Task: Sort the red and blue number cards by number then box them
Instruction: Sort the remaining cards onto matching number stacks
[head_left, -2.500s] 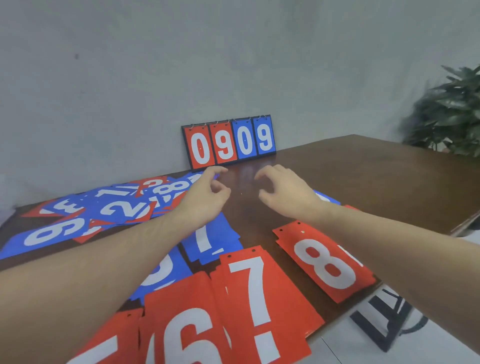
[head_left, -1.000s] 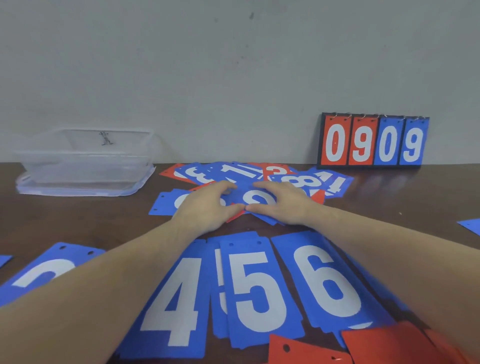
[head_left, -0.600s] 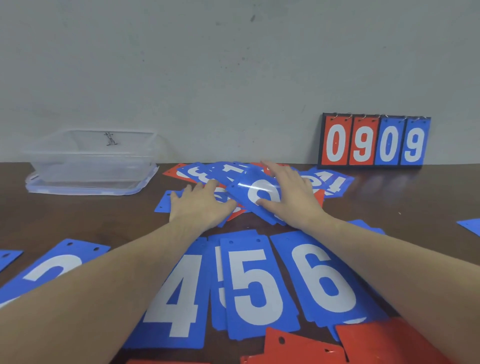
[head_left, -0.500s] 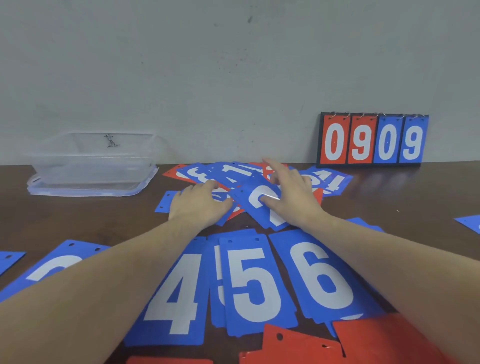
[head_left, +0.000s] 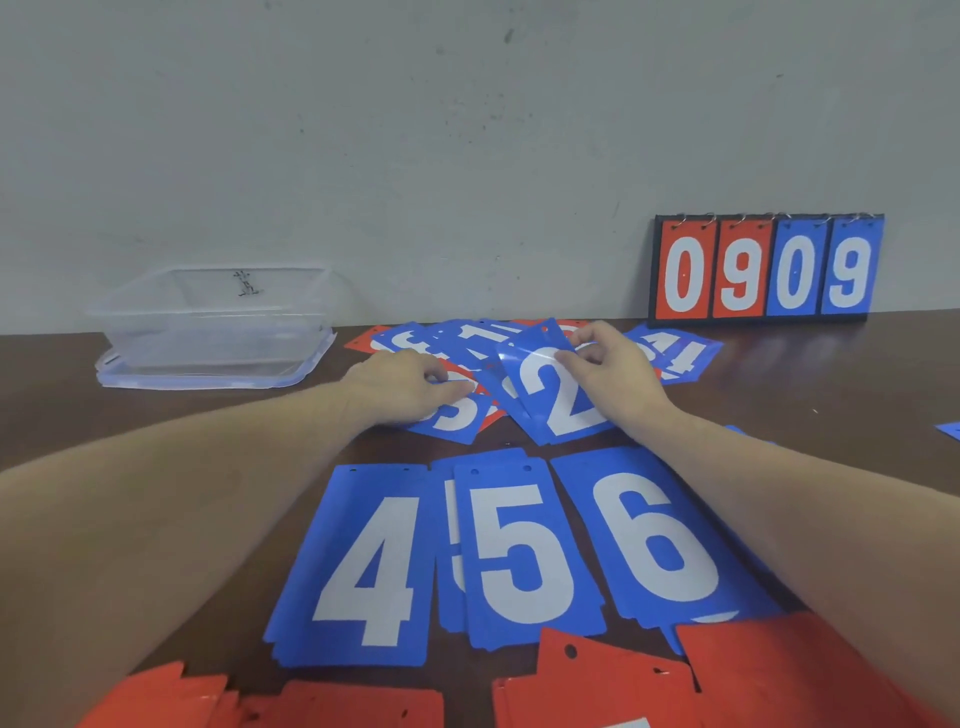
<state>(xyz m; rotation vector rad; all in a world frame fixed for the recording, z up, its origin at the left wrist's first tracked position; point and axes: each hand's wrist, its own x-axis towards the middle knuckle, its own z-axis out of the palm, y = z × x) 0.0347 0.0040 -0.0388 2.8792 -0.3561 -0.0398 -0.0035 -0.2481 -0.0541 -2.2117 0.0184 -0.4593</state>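
My right hand (head_left: 613, 374) pinches a blue "2" card (head_left: 550, 387) and tilts it up off the loose pile of red and blue cards (head_left: 483, 338) at the back middle of the table. My left hand (head_left: 405, 389) lies on a blue "3" card (head_left: 452, 415) at the pile's near left, fingertips curled onto it. Sorted blue stacks lie in front of me: "4" (head_left: 363, 566), "5" (head_left: 519, 556) and "6" (head_left: 654, 535). Red card stacks (head_left: 597, 686) line the near edge. A clear plastic box (head_left: 218, 322) stands at the back left.
A scoreboard stand (head_left: 766, 267) reading 0909 leans on the wall at the back right. One blue card corner (head_left: 950, 431) shows at the right edge. Dark wooden table (head_left: 156, 415) shows bare between the box and my left arm.
My view swung left from the red 7 and 8 cards to the pile. My right hand lifted the blue "2" card off the pile; my left hand slid down onto the "3" card.
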